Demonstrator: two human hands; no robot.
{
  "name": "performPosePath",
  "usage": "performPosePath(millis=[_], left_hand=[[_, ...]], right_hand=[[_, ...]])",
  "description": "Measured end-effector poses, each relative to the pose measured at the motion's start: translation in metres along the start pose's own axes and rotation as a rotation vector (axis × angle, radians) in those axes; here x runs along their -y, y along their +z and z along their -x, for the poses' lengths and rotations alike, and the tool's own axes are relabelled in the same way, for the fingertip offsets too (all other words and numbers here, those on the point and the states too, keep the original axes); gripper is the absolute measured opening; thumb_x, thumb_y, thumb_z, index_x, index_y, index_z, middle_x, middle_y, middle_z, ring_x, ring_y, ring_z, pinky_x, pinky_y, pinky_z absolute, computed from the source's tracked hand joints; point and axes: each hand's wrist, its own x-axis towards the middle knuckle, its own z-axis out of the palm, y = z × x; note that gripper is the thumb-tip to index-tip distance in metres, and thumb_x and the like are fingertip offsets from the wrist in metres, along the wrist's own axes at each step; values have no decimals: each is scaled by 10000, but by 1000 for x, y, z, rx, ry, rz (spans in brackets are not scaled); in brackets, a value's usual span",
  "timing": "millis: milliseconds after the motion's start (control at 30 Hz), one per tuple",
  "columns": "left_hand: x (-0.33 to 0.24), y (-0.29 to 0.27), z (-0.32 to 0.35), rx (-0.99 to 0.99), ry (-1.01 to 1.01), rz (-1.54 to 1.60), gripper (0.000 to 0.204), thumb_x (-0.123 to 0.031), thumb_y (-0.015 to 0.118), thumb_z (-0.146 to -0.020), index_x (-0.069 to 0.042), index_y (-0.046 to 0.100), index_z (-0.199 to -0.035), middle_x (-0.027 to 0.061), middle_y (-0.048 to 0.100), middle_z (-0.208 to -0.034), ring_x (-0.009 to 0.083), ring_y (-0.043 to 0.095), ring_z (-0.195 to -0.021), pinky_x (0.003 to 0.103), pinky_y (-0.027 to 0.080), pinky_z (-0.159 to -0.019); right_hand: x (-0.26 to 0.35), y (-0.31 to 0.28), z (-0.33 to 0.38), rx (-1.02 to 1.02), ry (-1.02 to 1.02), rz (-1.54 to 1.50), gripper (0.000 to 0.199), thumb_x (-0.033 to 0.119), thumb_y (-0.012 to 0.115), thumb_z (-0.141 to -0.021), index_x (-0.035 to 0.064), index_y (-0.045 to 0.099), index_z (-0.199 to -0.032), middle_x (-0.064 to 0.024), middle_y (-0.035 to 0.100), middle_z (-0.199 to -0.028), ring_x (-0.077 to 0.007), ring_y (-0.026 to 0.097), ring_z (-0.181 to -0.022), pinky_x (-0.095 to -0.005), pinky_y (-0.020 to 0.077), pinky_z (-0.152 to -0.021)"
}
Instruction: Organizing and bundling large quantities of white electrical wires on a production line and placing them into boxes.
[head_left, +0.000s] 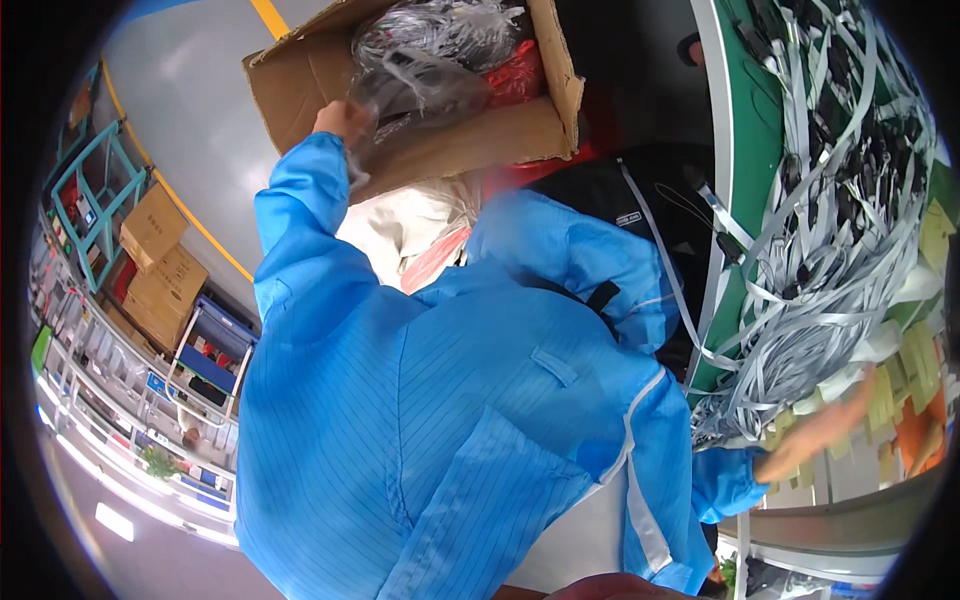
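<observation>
L hand [340, 120] is up at the cardboard box [480, 135], fingers closed on a clear plastic bag of cables [430, 55] inside it. R hand [830, 425], blurred, lies flat and open by the heap of grey cables [820, 270] on the green table [730, 130]; blue coat sleeves on both arms.

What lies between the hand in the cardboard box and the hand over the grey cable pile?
In the head view, a blue-coated torso fills the stretch between left hand at the cardboard box and right hand by the grey cables.

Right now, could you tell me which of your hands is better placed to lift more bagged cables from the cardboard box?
Probably left: the left hand already touches the plastic bag inside the cardboard box, while the right hand is far off at the grey straps.
</observation>
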Motion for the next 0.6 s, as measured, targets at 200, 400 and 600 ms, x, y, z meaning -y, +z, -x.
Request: performPosePath(millis=[200,400,600], left_hand=[[-3,-21,10,-310,-66,130,394,-290,681,-917,-72,599,-1235,125,731,-1015,320,693,-971,489,550,-792],[-71,-38,18,-1199,577,-204,134,-135,611,-848,-117,639,-978,134,660,-994,358,627,-994,488,514,-843],[-50,34,-1,-266,992,-103,170,-89,629,-793,-83,637,-963,198,644,-1019,409,630,-1003,483,528,-853]], right_hand=[[198,48,-34,426,-380,-767,294,196,613,-901,-61,692,-1019,-247,675,-1090,-346,673,-996,-439,523,-892],[375,390,-35,287,-813,-749,241,53,587,-839,26,625,-1075,-179,643,-1021,-375,605,-1006,-480,474,-923],[353,494,43,943,-421,-25,362,258,519,-919,93,648,-1214,-238,708,-1084,-406,674,-1036,-479,476,-977]])
